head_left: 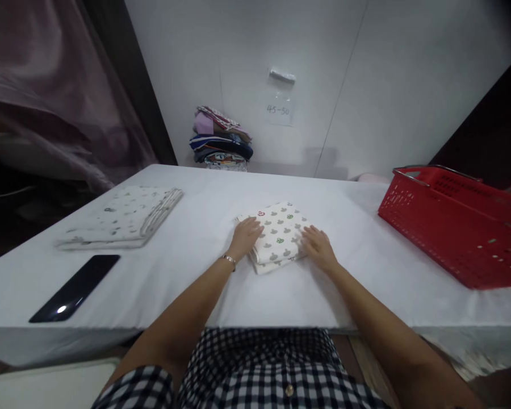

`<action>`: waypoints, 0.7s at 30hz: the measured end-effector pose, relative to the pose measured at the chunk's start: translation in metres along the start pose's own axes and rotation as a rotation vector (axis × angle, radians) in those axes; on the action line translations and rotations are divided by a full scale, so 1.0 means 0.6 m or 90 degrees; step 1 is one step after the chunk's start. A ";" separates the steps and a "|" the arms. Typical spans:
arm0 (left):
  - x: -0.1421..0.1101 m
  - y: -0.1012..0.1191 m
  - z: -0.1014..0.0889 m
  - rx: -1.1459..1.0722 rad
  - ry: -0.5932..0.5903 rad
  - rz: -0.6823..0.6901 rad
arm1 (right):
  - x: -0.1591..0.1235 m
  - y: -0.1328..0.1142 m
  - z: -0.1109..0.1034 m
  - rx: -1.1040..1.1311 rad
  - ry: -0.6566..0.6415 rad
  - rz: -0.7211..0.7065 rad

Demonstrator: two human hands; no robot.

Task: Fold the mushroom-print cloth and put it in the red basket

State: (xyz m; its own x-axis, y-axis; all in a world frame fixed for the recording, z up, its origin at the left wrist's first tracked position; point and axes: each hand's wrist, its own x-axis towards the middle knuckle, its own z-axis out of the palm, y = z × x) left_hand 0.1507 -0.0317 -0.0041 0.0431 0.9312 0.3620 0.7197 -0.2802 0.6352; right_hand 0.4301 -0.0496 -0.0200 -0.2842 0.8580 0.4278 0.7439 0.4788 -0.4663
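In front of me on the white-covered table lies a folded cloth (279, 230), white with grey mushroom shapes and a few red and green ones. My left hand (246, 236) rests on its left edge, fingers stretched out and lying flat. On the opposite side, my right hand (318, 245) touches the right edge, also open with its fingers extended. The cloth is turned at an angle, and its layers show at the near corner. Further left sits a larger folded cloth (123, 213), white with a small scattered print.
A black phone-like slab (74, 288) lies at the table's (166, 289) left front. To the right stands a red plastic basket (451, 224) with metal handles. Behind the table rises a stack of folded fabrics (221, 139), near a wall with a paper label (280, 109).
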 end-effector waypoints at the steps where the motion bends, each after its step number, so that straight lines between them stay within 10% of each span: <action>1: -0.020 0.004 -0.005 -0.033 0.031 0.030 | -0.010 -0.003 0.003 0.008 0.010 -0.051; 9: -0.160 0.029 -0.023 -0.017 0.052 0.186 | -0.040 -0.069 0.031 -0.080 -0.019 -0.264; 21: -0.170 0.035 -0.017 0.001 0.011 0.025 | -0.016 -0.102 0.064 -0.013 -0.085 -0.234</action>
State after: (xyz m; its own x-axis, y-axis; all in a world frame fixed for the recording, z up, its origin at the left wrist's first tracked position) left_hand 0.1543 -0.1347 -0.0207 0.0594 0.9153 0.3983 0.7186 -0.3161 0.6195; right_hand 0.3642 -0.0800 -0.0256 -0.6094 0.6475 0.4576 0.5894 0.7560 -0.2847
